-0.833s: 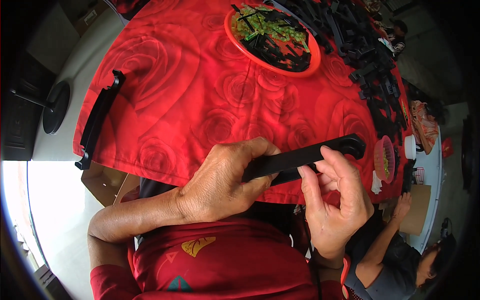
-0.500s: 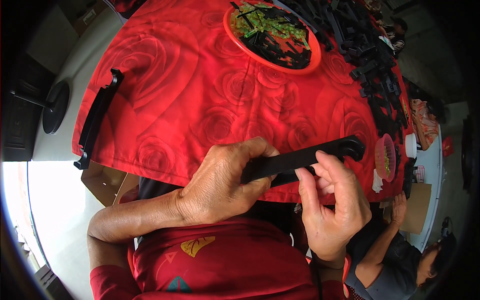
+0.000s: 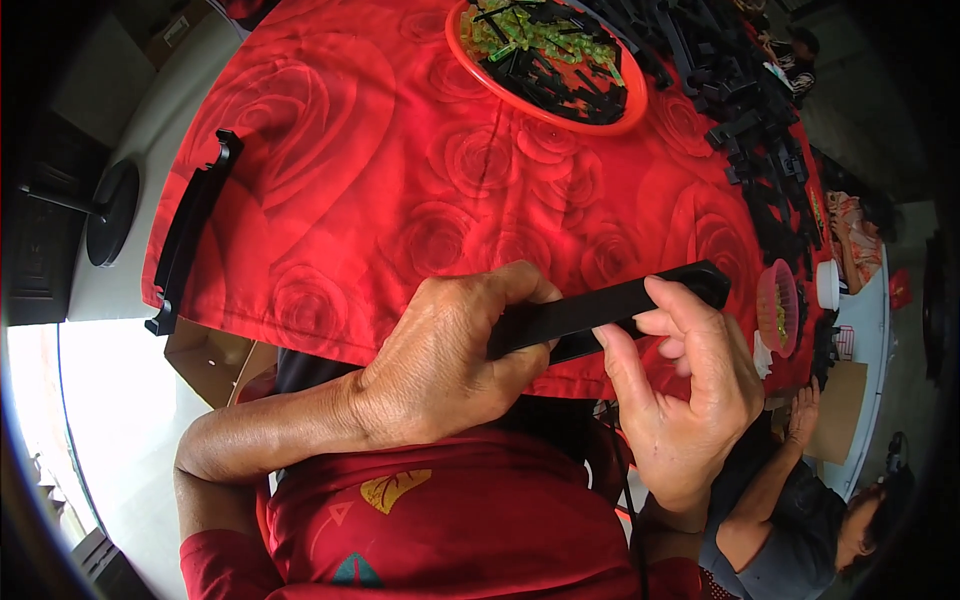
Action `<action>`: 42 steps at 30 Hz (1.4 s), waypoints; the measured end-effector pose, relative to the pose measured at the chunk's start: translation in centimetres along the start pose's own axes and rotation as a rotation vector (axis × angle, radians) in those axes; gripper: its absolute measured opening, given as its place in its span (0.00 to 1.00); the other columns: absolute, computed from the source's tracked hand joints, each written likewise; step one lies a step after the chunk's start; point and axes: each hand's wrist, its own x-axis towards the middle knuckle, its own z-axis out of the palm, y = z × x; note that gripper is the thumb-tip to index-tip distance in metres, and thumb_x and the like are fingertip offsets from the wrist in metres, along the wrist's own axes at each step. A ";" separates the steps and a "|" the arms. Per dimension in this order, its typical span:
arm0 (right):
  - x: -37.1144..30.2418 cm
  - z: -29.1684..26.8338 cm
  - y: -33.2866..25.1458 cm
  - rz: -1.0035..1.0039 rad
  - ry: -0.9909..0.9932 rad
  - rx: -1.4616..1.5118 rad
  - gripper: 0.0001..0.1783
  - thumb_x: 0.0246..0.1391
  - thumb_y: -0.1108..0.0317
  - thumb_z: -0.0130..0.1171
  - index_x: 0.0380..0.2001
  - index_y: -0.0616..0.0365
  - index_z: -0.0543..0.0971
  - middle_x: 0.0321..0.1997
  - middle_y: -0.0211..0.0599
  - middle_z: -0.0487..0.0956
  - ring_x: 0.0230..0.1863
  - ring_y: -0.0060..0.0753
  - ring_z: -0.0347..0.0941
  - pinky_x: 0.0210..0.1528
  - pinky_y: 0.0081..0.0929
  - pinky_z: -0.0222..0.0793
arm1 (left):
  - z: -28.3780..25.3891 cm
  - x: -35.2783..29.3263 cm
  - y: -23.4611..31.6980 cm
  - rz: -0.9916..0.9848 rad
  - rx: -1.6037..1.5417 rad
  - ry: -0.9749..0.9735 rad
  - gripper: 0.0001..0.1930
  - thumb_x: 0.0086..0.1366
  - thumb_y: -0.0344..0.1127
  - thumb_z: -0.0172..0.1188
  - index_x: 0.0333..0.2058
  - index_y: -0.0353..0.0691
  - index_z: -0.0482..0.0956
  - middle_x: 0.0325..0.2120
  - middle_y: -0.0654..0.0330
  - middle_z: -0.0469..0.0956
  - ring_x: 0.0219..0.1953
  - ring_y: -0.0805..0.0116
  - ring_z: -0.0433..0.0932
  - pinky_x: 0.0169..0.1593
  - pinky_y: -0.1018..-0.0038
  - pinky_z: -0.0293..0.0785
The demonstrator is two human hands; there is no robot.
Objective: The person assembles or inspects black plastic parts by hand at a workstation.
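One long black bar [image 3: 590,310], on the near side of the orange-red oval dish [image 3: 590,127]: left hand [image 3: 450,360] closed round one end; right hand [image 3: 695,410] narrow, thumb and forefinger at the other half, whether pinching anything cannot be told. Step in hand, by judgement: fingertip work along the bar's edge, the next move calling for a steady left grip and light right-hand pressure. Also listed: one loose black bar [image 3: 190,235] left of the dish, heaped black parts [image 3: 715,70] right of it.

Red shirt [image 3: 500,520], yellow leaf print [image 3: 397,490], teal print [image 3: 356,571]
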 end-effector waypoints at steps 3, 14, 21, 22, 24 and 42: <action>1.2 -0.9 0.4 -0.117 -0.056 -0.086 0.29 0.37 0.74 0.82 0.47 0.59 0.85 0.39 0.41 0.84 0.36 0.36 0.78 0.34 0.34 0.72 | 0.0 -0.1 -0.1 0.013 -0.046 0.003 0.12 0.63 0.23 0.64 0.46 0.32 0.80 0.30 0.60 0.83 0.35 0.75 0.84 0.39 0.74 0.79; 5.5 -0.9 3.1 -0.186 -0.568 0.180 0.19 0.40 0.72 0.77 0.40 0.60 0.87 0.32 0.37 0.85 0.34 0.39 0.79 0.44 0.34 0.70 | 0.3 0.0 -0.3 -0.017 -0.062 -0.057 0.16 0.62 0.20 0.60 0.49 0.32 0.80 0.33 0.59 0.86 0.39 0.73 0.86 0.43 0.74 0.82; 5.6 -0.9 3.4 -0.171 -0.608 0.277 0.17 0.39 0.75 0.76 0.37 0.61 0.87 0.27 0.36 0.83 0.29 0.36 0.77 0.35 0.31 0.70 | 1.0 0.1 -0.7 0.116 -0.145 0.024 0.13 0.61 0.25 0.66 0.45 0.32 0.80 0.27 0.48 0.83 0.30 0.57 0.87 0.34 0.65 0.81; 5.6 -0.8 3.5 -0.161 -0.615 0.298 0.17 0.39 0.76 0.75 0.37 0.61 0.87 0.27 0.36 0.82 0.29 0.35 0.77 0.34 0.31 0.70 | 1.0 0.1 -0.6 0.114 -0.128 0.022 0.13 0.61 0.25 0.66 0.45 0.32 0.80 0.27 0.48 0.83 0.30 0.57 0.87 0.34 0.65 0.81; 5.5 -0.8 3.6 -0.156 -0.622 0.299 0.16 0.39 0.76 0.75 0.37 0.60 0.87 0.27 0.36 0.83 0.29 0.35 0.77 0.35 0.31 0.71 | 1.0 0.0 -0.6 0.110 -0.111 0.021 0.13 0.61 0.25 0.66 0.45 0.32 0.80 0.28 0.48 0.83 0.31 0.57 0.87 0.34 0.64 0.81; 5.6 -0.2 4.3 -0.129 -0.774 0.398 0.14 0.43 0.74 0.71 0.37 0.61 0.86 0.26 0.40 0.81 0.31 0.45 0.77 0.36 0.40 0.73 | 0.8 0.1 -0.1 -0.010 -0.009 -0.062 0.14 0.61 0.23 0.65 0.46 0.33 0.82 0.31 0.57 0.84 0.34 0.73 0.85 0.39 0.73 0.81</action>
